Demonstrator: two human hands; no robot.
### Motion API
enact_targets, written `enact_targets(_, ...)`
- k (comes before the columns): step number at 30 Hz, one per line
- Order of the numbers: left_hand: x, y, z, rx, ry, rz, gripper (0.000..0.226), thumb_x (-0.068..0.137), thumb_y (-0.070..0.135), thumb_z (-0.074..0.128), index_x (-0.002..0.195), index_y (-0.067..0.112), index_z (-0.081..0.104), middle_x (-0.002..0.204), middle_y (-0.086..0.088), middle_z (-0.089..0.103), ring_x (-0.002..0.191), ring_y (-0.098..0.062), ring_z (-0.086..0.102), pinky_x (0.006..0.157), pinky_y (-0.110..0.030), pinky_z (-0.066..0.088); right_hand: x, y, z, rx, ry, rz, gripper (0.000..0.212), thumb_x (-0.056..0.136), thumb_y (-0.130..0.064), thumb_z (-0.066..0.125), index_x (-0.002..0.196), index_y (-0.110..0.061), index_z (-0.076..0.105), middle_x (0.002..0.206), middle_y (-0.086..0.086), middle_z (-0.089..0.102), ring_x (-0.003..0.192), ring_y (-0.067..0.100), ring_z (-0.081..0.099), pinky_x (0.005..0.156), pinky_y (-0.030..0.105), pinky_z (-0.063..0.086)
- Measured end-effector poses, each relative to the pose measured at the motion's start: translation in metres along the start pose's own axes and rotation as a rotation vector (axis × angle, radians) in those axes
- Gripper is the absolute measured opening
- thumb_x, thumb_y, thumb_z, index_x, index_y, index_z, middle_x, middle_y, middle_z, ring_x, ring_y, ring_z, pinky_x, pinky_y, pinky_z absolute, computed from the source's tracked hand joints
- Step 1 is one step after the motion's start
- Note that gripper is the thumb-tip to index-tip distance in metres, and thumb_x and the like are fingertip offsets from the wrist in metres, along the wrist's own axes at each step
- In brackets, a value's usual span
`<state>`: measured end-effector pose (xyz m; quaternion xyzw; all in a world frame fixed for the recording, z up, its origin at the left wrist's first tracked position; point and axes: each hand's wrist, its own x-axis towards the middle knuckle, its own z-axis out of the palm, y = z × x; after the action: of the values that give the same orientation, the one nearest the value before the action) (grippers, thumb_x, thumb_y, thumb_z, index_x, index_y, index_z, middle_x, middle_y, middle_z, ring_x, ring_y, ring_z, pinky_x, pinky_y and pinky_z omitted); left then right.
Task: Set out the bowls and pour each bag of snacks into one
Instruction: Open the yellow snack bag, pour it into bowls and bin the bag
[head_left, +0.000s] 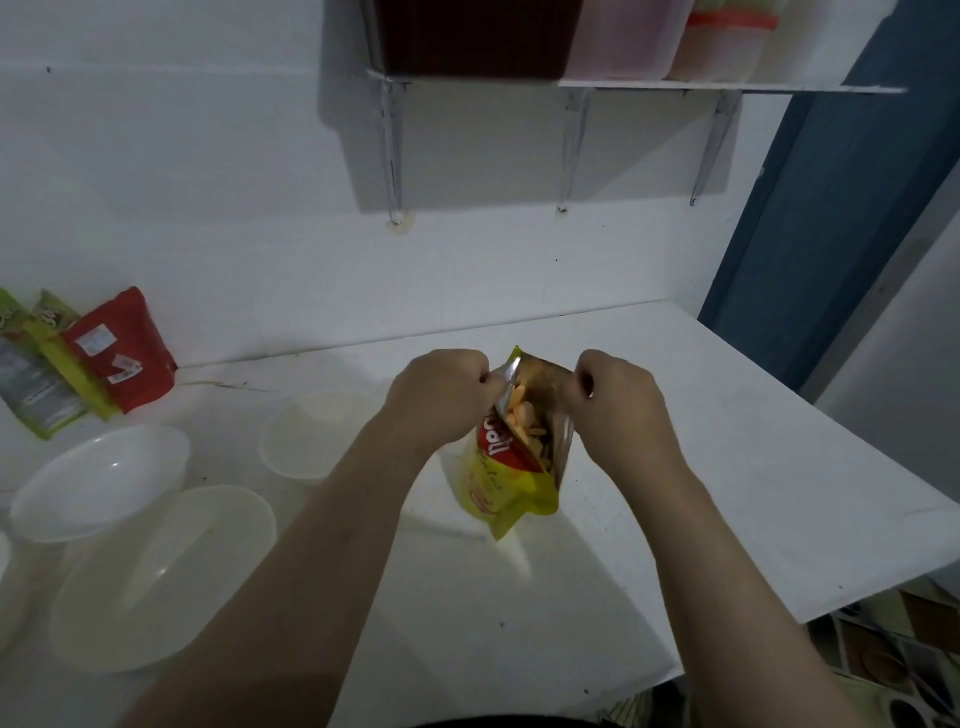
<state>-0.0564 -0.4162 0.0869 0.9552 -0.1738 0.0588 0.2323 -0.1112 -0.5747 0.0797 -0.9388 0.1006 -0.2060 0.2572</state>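
A yellow snack bag (511, 483) with a red logo hangs upright over the white table (727, 457). Its top is pulled apart, and orange chips show inside. My left hand (441, 395) pinches the left side of the bag's mouth, while my right hand (618, 400) pinches the right side. Three translucent white bowls stand left of the bag: one (311, 434) just behind my left forearm, one (101, 480) at the far left, and one (161, 577) nearest me. Against the wall at the left lean a red bag (124, 353) and green bags (49, 364).
A wall shelf (623, 83) with plastic containers hangs above the table. A blue door frame (810, 208) stands at the right. The table's right and front edges drop to a patterned floor (893, 649). A further white rim (2, 561) shows at the left edge.
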Motion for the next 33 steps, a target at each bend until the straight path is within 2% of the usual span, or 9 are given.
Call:
enact_targets(3,-0.007,0.013,0.011,-0.149,-0.128,-0.183,0.038,0.091,0.049,0.044,0.093,0.012,0.051,0.094,-0.008,0.058,0.09,-0.03,0.06,0.071,-0.035,0.049,-0.007,-0.01,0.007,0.033,0.028,-0.084,0.022,0.094,-0.013,0.045,0.073,-0.008,0.04,0.07,0.004,0.044,0.063,0.021,0.039,0.051,0.031,0.024)
enact_targets(6,-0.016,0.022,0.02,-0.435,-0.323,-0.321,0.037,0.086,0.039,0.05,0.113,0.013,0.05,0.112,-0.013,0.057,0.092,-0.033,0.065,0.067,-0.041,0.062,-0.012,-0.01,0.011,0.065,0.058,-0.115,0.021,0.093,-0.011,0.046,0.073,-0.009,0.039,0.071,0.002,0.042,0.064,0.021,0.038,0.051,0.03,0.024)
enact_targets(9,-0.018,0.021,0.018,-0.718,-0.3,-0.324,0.005,0.095,0.024,0.047,0.097,0.019,0.047,0.109,-0.018,0.062,0.088,-0.033,0.068,0.067,-0.043,0.062,-0.012,0.001,0.006,0.098,0.16,-0.093,0.019,0.094,-0.01,0.046,0.076,-0.004,0.045,0.072,0.005,0.045,0.064,0.022,0.041,0.053,0.034,0.027)
enact_targets(16,-0.032,0.024,0.022,-1.021,-0.17,-0.25,0.018,0.096,0.008,0.039,0.099,0.024,0.034,0.111,-0.014,0.054,0.093,-0.025,0.059,0.087,-0.046,0.057,-0.018,0.006,0.001,0.153,0.311,-0.071,0.023,0.1,-0.015,0.044,0.083,-0.001,0.049,0.079,0.008,0.049,0.064,0.021,0.044,0.055,0.032,0.033)
enact_targets(18,-0.039,0.026,0.023,-1.113,-0.155,-0.262,0.013,0.095,0.018,0.043,0.106,0.02,0.037,0.112,-0.009,0.055,0.1,-0.022,0.058,0.088,-0.042,0.053,-0.022,0.004,0.003,0.174,0.302,-0.085,0.021,0.099,-0.012,0.044,0.081,-0.001,0.047,0.078,0.007,0.047,0.063,0.018,0.042,0.053,0.026,0.03)
enact_targets(21,-0.041,0.016,0.031,-1.313,-0.097,-0.398,0.038,0.094,0.051,0.043,0.111,0.018,0.05,0.12,-0.003,0.06,0.11,-0.024,0.059,0.093,-0.044,0.048,-0.022,0.002,0.0,0.181,0.273,-0.098,0.017,0.095,-0.008,0.045,0.08,-0.001,0.047,0.076,0.007,0.047,0.064,0.019,0.041,0.053,0.021,0.028)
enact_targets(24,-0.034,-0.008,0.055,-1.319,-0.117,-0.648,0.044,0.097,0.054,0.04,0.114,0.016,0.056,0.127,-0.008,0.057,0.115,-0.029,0.055,0.1,-0.046,0.045,-0.024,-0.004,-0.006,0.187,0.219,-0.144,0.016,0.094,-0.007,0.046,0.079,0.0,0.048,0.076,0.007,0.049,0.066,0.02,0.043,0.056,0.022,0.031)
enact_targets(27,-0.032,-0.031,0.08,-1.258,-0.341,-0.811,0.055,0.097,0.051,0.043,0.133,0.01,0.053,0.128,-0.015,0.057,0.12,-0.034,0.055,0.104,-0.046,0.044,-0.03,-0.013,-0.013,0.219,0.168,-0.198,0.017,0.094,-0.007,0.046,0.079,-0.002,0.049,0.073,0.002,0.048,0.065,0.014,0.041,0.059,0.017,0.032)
enact_targets(33,-0.033,-0.052,0.087,-1.628,-0.309,-0.764,0.031,0.103,0.019,0.035,0.113,0.003,0.06,0.1,-0.016,0.062,0.084,-0.028,0.062,0.057,-0.031,0.056,-0.042,-0.042,-0.023,0.269,0.103,-0.307,0.019,0.096,-0.009,0.048,0.078,-0.004,0.051,0.073,0.001,0.051,0.073,0.016,0.047,0.061,0.02,0.037)
